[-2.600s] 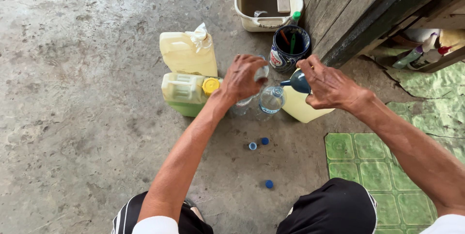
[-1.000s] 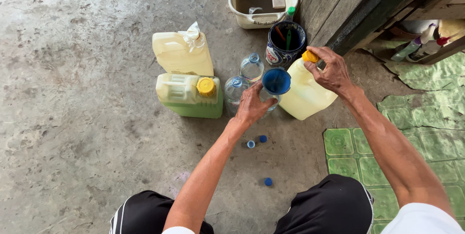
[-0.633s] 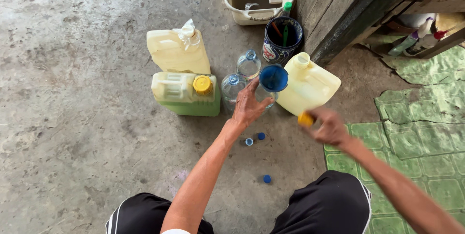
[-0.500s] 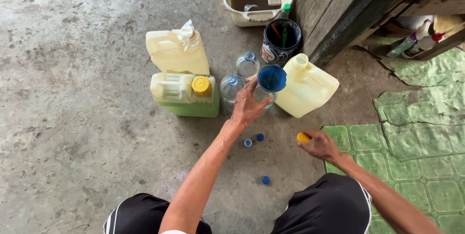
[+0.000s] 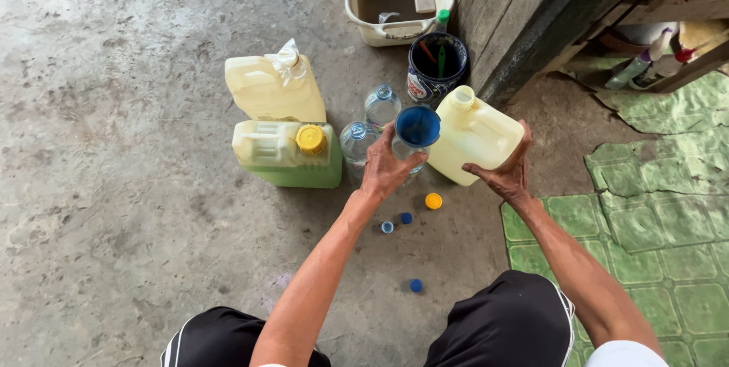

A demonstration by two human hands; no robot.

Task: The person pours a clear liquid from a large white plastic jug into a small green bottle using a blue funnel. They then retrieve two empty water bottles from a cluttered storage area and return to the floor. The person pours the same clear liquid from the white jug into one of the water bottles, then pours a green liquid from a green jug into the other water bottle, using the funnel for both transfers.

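The left hand (image 5: 386,166) gripped a clear bottle (image 5: 406,160) standing on the concrete floor (image 5: 114,185), a blue funnel (image 5: 418,125) seated in its neck. The right hand (image 5: 503,173) closed on the near corner of an uncapped yellow jug (image 5: 474,133) just right of the funnel. A yellow cap (image 5: 433,200) lay on the floor between the hands, near three blue caps (image 5: 406,218). Two more jugs (image 5: 282,120) stood stacked at the left, with two clear bottles (image 5: 357,140) beside them.
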